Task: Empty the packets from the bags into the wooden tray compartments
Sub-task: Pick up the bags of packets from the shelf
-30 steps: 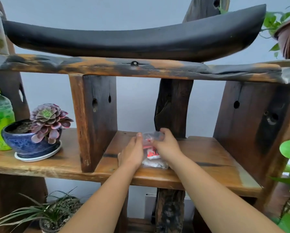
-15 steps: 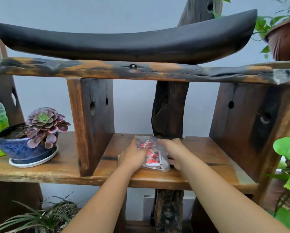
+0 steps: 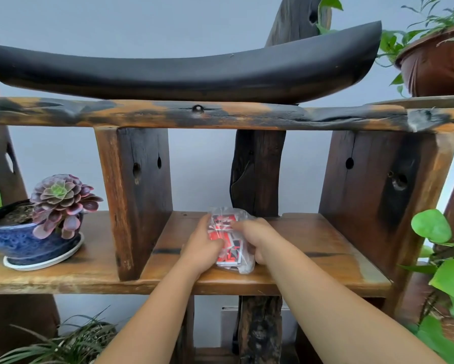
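Note:
A clear plastic bag [image 3: 229, 219] full of red, white and black packets [image 3: 229, 254] lies on the wooden shelf board [image 3: 312, 245], in the middle compartment between two upright posts. My left hand [image 3: 200, 248] grips the bag's left side with its fingers curled onto the packets. My right hand [image 3: 257, 239] holds the bag's right side, fingers wrapped round it near the top. The bag's lower end sticks out between my wrists near the shelf's front edge.
A dark upright post [image 3: 139, 198] walls the compartment on the left, another [image 3: 373, 195] on the right. A succulent in a blue pot [image 3: 28, 237] stands on the shelf further left. Leafy plants [image 3: 441, 258] hang at the right. A black curved tray [image 3: 183, 72] rests on the upper shelf.
Both hands have shifted on the bag, tipping it from upright to lying lengthways on the shelf, with its packets now more exposed. The view moved closer.

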{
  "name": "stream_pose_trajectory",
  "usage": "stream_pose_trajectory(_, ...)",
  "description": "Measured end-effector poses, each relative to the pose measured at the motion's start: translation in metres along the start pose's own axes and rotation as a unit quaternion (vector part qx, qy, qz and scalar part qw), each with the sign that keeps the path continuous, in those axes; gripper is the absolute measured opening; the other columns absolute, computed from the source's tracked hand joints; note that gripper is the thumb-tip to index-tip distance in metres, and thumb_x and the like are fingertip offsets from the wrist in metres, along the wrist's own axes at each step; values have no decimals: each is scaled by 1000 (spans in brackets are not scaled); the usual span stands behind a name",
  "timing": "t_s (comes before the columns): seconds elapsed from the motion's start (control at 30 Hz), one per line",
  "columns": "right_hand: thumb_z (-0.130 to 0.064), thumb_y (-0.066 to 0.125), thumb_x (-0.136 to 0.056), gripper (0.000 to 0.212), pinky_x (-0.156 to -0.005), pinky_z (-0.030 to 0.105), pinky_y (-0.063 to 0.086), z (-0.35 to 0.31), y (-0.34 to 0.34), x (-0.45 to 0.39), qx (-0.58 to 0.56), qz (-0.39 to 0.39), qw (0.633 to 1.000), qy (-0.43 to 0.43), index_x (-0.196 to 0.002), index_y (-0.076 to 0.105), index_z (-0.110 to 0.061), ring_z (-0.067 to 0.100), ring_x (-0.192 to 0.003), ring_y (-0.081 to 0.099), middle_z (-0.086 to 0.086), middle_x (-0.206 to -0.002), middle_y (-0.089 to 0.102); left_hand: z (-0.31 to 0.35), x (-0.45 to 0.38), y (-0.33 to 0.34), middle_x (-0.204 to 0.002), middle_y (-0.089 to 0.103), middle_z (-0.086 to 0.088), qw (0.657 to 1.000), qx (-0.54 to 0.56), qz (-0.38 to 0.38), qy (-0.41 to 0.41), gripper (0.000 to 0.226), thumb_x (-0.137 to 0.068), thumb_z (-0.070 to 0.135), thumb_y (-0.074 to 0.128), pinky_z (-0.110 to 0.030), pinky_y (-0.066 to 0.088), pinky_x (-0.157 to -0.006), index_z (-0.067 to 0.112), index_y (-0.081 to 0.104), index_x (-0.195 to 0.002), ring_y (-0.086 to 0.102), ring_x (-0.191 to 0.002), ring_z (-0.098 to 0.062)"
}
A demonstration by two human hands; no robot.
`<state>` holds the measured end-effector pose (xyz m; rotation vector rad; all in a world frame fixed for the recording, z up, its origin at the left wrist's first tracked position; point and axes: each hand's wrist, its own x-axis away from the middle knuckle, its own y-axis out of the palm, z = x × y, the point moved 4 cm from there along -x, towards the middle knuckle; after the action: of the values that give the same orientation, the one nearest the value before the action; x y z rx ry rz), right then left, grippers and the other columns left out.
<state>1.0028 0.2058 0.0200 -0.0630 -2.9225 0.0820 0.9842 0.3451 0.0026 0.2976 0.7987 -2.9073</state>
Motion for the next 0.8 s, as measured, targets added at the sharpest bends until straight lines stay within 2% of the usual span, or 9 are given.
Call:
stream_pose_trajectory(0.07, -16, 73, -83, 21, -76, 48, 62, -6, 6, 0, 15, -12, 999, -43, -103, 64, -17, 29, -81, 75, 13, -95, 74, -1, 0, -2, -121, 58, 15, 999, 45, 3, 19, 51, -92, 30, 62, -26, 51, -84, 40, 38, -136, 61, -102, -6)
stream_pose_trajectory(0.17, -22, 74, -81, 34, -79, 48, 61, -8, 8, -1, 64, 6, 994, -84, -107, 52, -25, 27, -88, 72, 9, -106, 68, -3, 1, -6, -115, 58, 18, 995, 94, -4, 27, 53, -93, 22, 63, -18, 50, -74, 45, 36, -132, 61, -96, 0)
stream_pose_trajectory(0.27, -10, 73, -76, 44, -77, 48, 61, -4, -3, 1, 72, 41, 992, -96, -113, 51, -22, 27, -88, 70, 7, -106, 64, -2, 3, -8, -114, 53, 21, 992, 120, -15, 30, 62, -91, 20, 65, -24, 54, -82, 46, 31, -137, 61, -99, -2)
stream_pose_trajectory(0.37, -1, 64, -75, 45, -70, 40, 60, -1, -15, 4, 97, 71, 982, -144, -110, 54, -27, 26, -89, 66, 3, -112, 60, -2, 3, -6, -126, 54, 16, 990, 132, -37, 25, 75, -90, 14, 68, -32, 60, -85, 39, 25, -147, 64, -104, -8)
stream_pose_trajectory(0.43, 0, 62, -70, 47, -78, 45, 60, -3, -22, 7, 113, 90, 970, -194, -106, 56, -30, 27, -96, 65, 1, -113, 59, 1, 5, -5, -124, 56, 16, 987, 143, -64, 33, 76, -88, 12, 69, -28, 59, -81, 39, 27, -145, 64, -103, -6)
stream_pose_trajectory(0.5, 2, 61, -71, 49, -87, 47, 57, -5, -26, 12, 126, 93, 958, -242, -108, 57, -30, 23, -102, 62, 1, -116, 59, 2, 4, -4, -123, 59, 15, 977, 185, -104, 29, 71, -85, 17, 73, -28, 55, -88, 38, 33, -139, 64, -106, -6)
stream_pose_trajectory(0.67, 0, 67, -81, 50, -95, 35, 52, -9, -35, 22, 173, 82, 929, -316, -113, 49, -34, 16, -112, 57, -1, -124, 55, 3, 1, 3, -127, 67, -11, 924, 347, -162, -3, 74, -76, 44, 79, -49, 47, -105, 17, 48, -138, 65, -116, -29)
stream_pose_trajectory(0.73, -1, 69, -81, 60, -94, 35, 52, -6, -36, 23, 152, 75, 930, -325, -124, 42, -32, 18, -114, 58, -5, -121, 53, 8, -1, 6, -117, 72, -11, 926, 349, -142, 5, 59, -77, 37, 76, -48, 49, -102, 15, 57, -128, 68, -110, -29)
stream_pose_trajectory(0.8, -6, 73, -81, 84, -94, 41, 53, -5, -40, 25, 118, 70, 934, -330, -141, 24, -38, 20, -114, 60, -12, -121, 49, 17, -3, 8, -108, 75, -11, 921, 368, -124, 6, 50, -76, 32, 75, -45, 54, -94, 12, 63, -120, 71, -102, -29)
